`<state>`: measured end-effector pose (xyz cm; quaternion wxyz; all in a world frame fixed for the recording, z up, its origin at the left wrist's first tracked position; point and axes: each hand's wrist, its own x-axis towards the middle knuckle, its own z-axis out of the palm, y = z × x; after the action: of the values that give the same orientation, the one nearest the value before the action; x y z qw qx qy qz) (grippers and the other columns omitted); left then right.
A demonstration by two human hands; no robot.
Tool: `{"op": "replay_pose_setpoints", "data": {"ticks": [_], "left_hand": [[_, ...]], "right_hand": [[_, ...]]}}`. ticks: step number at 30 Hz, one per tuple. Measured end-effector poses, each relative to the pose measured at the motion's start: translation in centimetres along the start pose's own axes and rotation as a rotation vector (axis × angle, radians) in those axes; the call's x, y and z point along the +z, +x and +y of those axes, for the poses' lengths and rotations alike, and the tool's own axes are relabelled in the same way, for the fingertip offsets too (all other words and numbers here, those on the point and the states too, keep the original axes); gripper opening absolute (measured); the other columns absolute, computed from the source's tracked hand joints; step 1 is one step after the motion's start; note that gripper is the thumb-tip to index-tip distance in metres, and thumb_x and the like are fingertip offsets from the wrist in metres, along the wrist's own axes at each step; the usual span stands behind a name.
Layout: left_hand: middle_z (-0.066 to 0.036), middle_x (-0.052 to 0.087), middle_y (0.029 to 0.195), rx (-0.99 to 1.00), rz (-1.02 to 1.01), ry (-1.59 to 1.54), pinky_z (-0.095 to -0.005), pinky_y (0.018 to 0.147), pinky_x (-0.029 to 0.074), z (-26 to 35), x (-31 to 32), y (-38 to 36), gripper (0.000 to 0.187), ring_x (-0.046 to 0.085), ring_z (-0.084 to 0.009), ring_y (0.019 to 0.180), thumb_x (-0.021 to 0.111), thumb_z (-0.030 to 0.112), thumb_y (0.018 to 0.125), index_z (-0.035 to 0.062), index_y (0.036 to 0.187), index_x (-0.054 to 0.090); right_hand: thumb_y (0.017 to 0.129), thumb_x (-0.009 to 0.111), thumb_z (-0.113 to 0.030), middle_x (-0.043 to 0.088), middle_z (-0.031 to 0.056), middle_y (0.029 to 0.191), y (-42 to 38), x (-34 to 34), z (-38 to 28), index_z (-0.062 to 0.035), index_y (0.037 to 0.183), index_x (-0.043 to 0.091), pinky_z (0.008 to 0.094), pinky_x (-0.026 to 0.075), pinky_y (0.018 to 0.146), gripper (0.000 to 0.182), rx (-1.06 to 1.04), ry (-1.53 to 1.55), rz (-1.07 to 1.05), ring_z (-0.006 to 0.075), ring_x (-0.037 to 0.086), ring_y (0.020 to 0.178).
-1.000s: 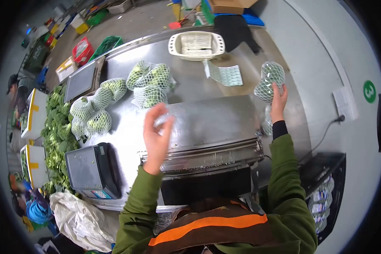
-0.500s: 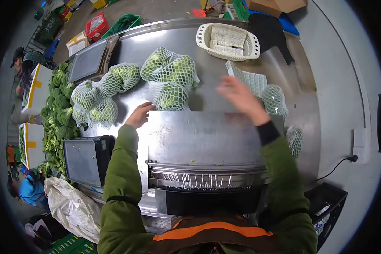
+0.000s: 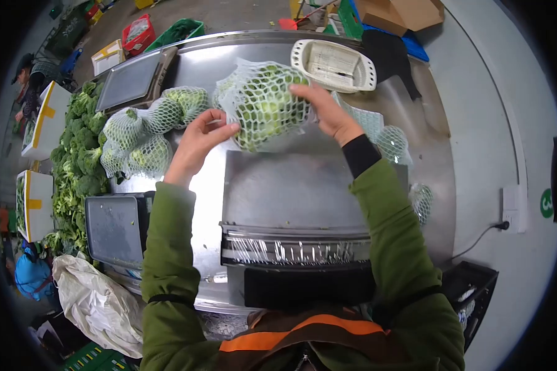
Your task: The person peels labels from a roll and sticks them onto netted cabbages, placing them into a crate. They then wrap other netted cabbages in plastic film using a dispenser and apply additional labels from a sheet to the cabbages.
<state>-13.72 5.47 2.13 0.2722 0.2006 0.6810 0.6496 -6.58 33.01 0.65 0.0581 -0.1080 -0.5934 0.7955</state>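
Observation:
Above the metal plate [image 3: 309, 191] of the wrapping machine is a broccoli in a white foam net [image 3: 269, 108], raised between both hands. My right hand [image 3: 331, 114] grips its right side, thumb over the net. At its left edge, my left hand [image 3: 195, 145] pinches the net between thumb and fingers. More netted broccoli [image 3: 151, 154] lies to the left of my left hand. Part of another netted head [image 3: 223, 93] shows behind the held one. Beyond my right forearm are empty-looking foam nets [image 3: 365, 120] and a round netted bundle [image 3: 392, 143].
Loose broccoli [image 3: 80, 151] is heaped along the left side. A dark tray [image 3: 114, 229] and a grey-lidded tray [image 3: 127, 86] stand near it. A white basket [image 3: 368, 74] with paper sits at the back. Film strands hang at the machine's front slot [image 3: 291, 247]. Co-workers are at far left.
Both hands have come together on the netted broccoli and lifted it off the table. My right hand moved left and away from me; my left hand rose from beside the plate.

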Motion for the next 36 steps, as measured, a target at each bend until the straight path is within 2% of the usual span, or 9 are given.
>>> {"op": "replay_pose_setpoints", "data": {"ticks": [4,8,9,12,15,20,28,33,36], "left_hand": [[-0.008,0.066,0.089,-0.124,-0.13,-0.124,-0.0269,0.075,0.054,0.9,7.3,-7.2,0.033,0.064,-0.012,0.082,0.078,0.03,0.087,0.0043,0.095,0.058],[-0.014,0.065,0.082,-0.387,-0.028,-0.031,-0.0312,0.06,0.059,-3.2,12.8,-12.8,0.052,0.07,-0.0209,0.074,0.073,0.042,0.09,-0.0085,0.092,0.058],[-0.014,0.065,0.081,-0.374,-0.044,-0.067,-0.0307,0.06,0.058,-4.1,13.8,-13.9,0.055,0.07,-0.0211,0.075,0.072,0.043,0.09,-0.0103,0.094,0.058],[-0.012,0.065,0.082,-0.426,-0.028,-0.007,-0.0297,0.06,0.058,-4.4,13.5,-15.5,0.055,0.07,-0.0195,0.079,0.068,0.044,0.093,-0.0095,0.101,0.06],[-0.008,0.067,0.086,-0.272,0.143,0.13,-0.0295,0.061,0.055,-3.9,9.3,-16.8,0.041,0.068,-0.0174,0.073,0.068,0.037,0.094,-0.0038,0.101,0.063],[-0.005,0.066,0.088,0.433,-0.039,1.031,-0.0328,0.062,0.051,-5.3,1.7,-20.6,0.015,0.06,-0.0203,0.08,0.078,0.007,0.077,0.0064,0.09,0.071],[-0.005,0.062,0.088,0.712,-0.354,1.008,-0.0379,0.07,0.051,-6.1,3.9,-18.0,0.013,0.058,-0.0261,0.083,0.074,0.004,0.074,0.0081,0.086,0.071],[-0.01,0.067,0.094,0.155,-0.571,0.619,-0.0333,0.081,0.052,1.5,4.4,-22.8,0.007,0.065,-0.0251,0.089,0.069,-0.001,0.084,0.0029,0.088,0.065],[-0.009,0.068,0.091,0.248,-0.755,0.307,-0.0316,0.08,0.051,10.5,3.4,-21.8,0.006,0.065,-0.0189,0.086,0.067,0.004,0.09,0.0006,0.092,0.063]], "right_hand": [[0.098,0.061,-0.037,0.069,0.0058,0.119,-5.1,-1.7,-4.2,-0.0026,0.127,0.059,0.0288,0.055,0.091,0.045,0.337,0.006,-0.268,0.0127,0.068,0.103],[0.093,0.059,-0.057,0.067,0.0026,0.107,-9.1,-4.5,3.4,-0.0017,0.126,0.058,0.0264,0.055,0.076,0.064,0.382,-0.688,-0.211,0.0132,0.066,0.088],[0.09,0.058,-0.064,0.064,0.0034,0.107,-10.9,-3.9,1.9,-0.0019,0.13,0.055,0.0278,0.053,0.069,0.074,0.631,-0.59,-0.307,0.0159,0.063,0.085],[0.092,0.055,-0.065,0.064,0.005,0.108,-15.0,-2.4,0.6,-0.0033,0.126,0.057,0.0315,0.051,0.063,0.071,0.49,-0.571,-0.078,0.0171,0.062,0.082],[0.088,0.062,-0.059,0.067,0.0165,0.105,-19.9,-4.8,0.2,-0.0042,0.104,0.064,0.0387,0.054,0.077,0.057,-0.022,-0.972,0.169,0.0269,0.066,0.09],[0.075,0.072,-0.018,0.062,0.0049,0.088,-33.6,-9.3,1.3,-0.0146,0.08,0.062,0.0432,0.051,0.071,0.011,0.085,-1.548,0.186,0.0289,0.063,0.087],[0.082,0.068,-0.015,0.057,0.0032,0.09,-33.5,-4.4,5.2,-0.0094,0.087,0.064,0.0386,0.049,0.075,0.009,-0.517,-1.354,0.061,0.026,0.056,0.089],[0.097,0.059,-0.016,0.068,0.0073,0.088,-37.8,-3.6,-4.4,-0.0018,0.096,0.06,0.0311,0.05,0.076,0.014,0.177,-0.812,-0.213,0.0194,0.064,0.078],[0.092,0.067,-0.01,0.067,0.0112,0.081,-35.1,-4.3,-10.8,-0.0039,0.089,0.061,0.0331,0.053,0.073,0.009,-0.142,-0.382,-0.402,0.0217,0.066,0.074]]}}
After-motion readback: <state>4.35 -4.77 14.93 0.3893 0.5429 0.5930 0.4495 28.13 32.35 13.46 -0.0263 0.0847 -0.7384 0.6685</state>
